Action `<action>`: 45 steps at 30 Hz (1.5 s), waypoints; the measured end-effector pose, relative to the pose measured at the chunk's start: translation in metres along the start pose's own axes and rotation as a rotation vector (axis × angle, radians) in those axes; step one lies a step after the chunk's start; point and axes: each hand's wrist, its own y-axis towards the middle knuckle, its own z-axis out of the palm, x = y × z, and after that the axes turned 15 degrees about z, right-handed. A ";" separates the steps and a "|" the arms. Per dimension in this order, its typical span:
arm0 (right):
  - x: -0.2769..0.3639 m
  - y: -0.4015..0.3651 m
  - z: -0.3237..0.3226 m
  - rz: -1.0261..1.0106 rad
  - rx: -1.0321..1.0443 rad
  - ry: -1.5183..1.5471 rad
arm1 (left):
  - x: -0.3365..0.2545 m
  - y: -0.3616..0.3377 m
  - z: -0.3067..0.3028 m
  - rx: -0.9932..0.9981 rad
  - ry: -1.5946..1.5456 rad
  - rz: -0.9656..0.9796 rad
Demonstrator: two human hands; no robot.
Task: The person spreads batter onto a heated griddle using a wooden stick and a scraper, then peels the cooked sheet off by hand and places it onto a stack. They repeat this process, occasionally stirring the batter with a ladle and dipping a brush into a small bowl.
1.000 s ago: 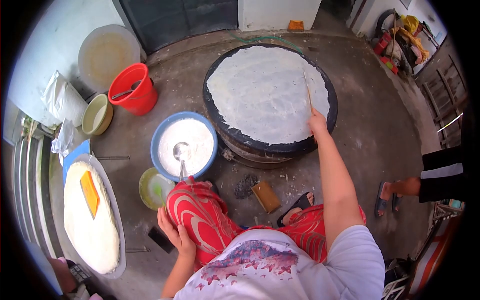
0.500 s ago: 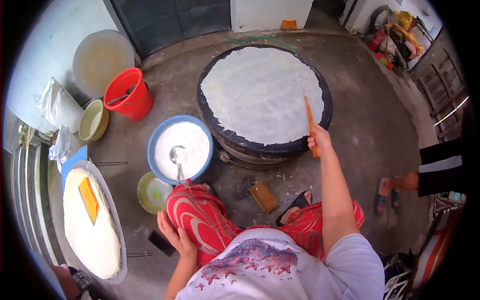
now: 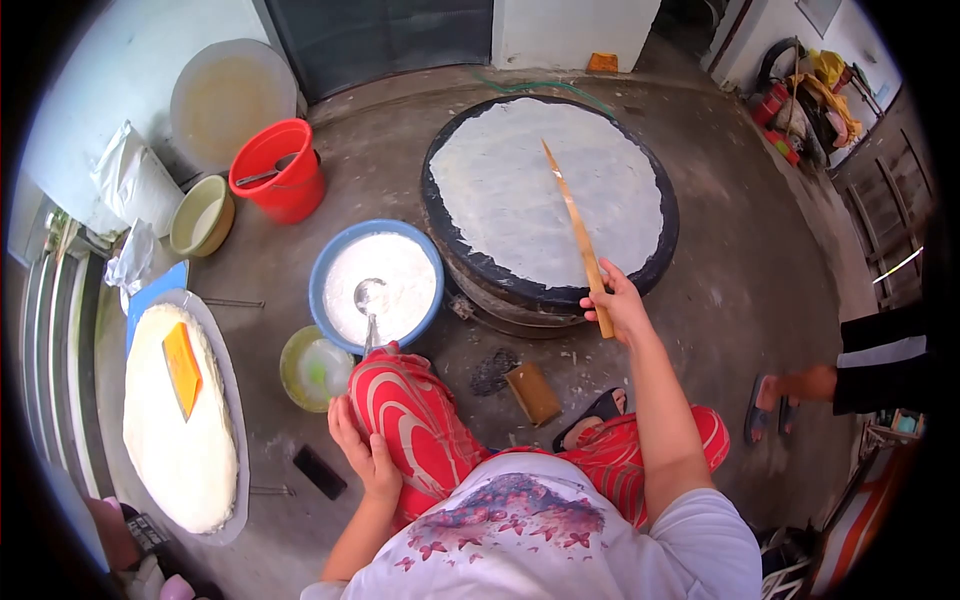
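Bystander (image 3: 882, 372) mostly beyond right edge

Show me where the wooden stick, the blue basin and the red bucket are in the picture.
wooden stick (image 3: 571, 222): head view, middle of the shaft.
blue basin (image 3: 316, 278): head view, left rim.
red bucket (image 3: 292, 203): head view, front wall.

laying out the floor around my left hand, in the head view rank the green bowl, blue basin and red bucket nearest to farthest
1. green bowl: on the floor just ahead of the left hand, slightly to its left.
2. blue basin: farther ahead, beyond the bowl.
3. red bucket: farthest, well ahead and to the left, near the wall.
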 end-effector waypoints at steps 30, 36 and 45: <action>0.005 0.091 0.056 -0.234 -0.355 -0.693 | 0.003 0.001 -0.011 0.007 0.055 -0.016; -0.025 0.051 0.033 -0.137 -0.320 -0.231 | 0.005 -0.002 -0.012 0.023 0.041 -0.009; -0.037 -0.010 0.019 -0.095 -0.192 -0.057 | 0.007 -0.005 -0.010 0.007 0.006 -0.004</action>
